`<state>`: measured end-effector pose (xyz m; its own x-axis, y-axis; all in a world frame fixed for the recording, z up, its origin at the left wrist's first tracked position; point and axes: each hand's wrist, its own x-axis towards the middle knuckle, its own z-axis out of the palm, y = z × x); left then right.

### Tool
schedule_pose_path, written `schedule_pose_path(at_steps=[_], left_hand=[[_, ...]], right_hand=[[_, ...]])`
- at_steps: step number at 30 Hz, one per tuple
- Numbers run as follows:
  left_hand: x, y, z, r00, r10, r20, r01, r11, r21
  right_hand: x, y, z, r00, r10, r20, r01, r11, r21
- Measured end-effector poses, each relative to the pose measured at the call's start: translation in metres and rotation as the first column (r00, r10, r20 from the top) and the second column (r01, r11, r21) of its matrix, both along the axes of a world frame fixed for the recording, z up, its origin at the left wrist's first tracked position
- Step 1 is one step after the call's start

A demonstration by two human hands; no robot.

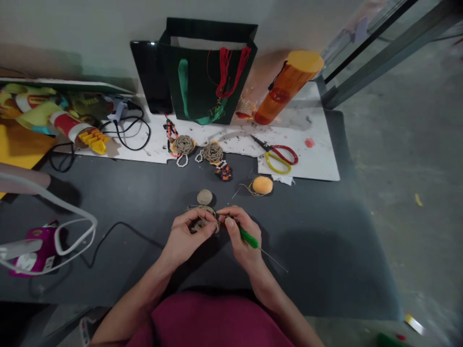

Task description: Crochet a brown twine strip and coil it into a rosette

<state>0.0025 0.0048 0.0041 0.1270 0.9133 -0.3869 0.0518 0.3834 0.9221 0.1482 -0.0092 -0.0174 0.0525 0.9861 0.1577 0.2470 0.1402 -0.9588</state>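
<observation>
Jute coil (203,223) gripped in left hand (188,237), right hand (243,239) pinching green-handled crochet hook (249,237)

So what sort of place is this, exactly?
It looks like a small handicraft workbench, probably for making jewellery. Coiled jute rosettes trimmed with beads lie on a white board, scissors sit beside them, and a right hand holds a green-handled crochet hook.

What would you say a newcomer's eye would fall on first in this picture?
The orange cylindrical container with its yellow cap leans at the back, right of the dark green gift bag with red cords. At centre, the left hand holds a jute coil, while the right hand grips a green-handled needle.
</observation>
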Motion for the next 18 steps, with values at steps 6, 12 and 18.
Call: schedule_pose_path(at_steps=[6,12,18], left_hand=[[0.0003,0.0005,-0.001,0.999,0.031,-0.044,-0.03,0.999,0.029],[-0.0002,-0.0001,-0.0019,0.997,0.016,-0.073,-0.014,1.0,0.025],[-0.0015,-0.0007,-0.0041,0.999,-0.044,-0.018,0.044,0.999,0.009]], right_hand=[[-0.0005,-0.0001,0.0034,0.997,0.055,-0.052,-0.058,0.997,-0.054],[0.0003,0.0015,0.0049,0.999,0.039,-0.008,-0.038,0.998,0.042],[-0.0005,-0.0005,-0.0003,1.0,-0.018,0.024,0.016,0.997,0.071]])
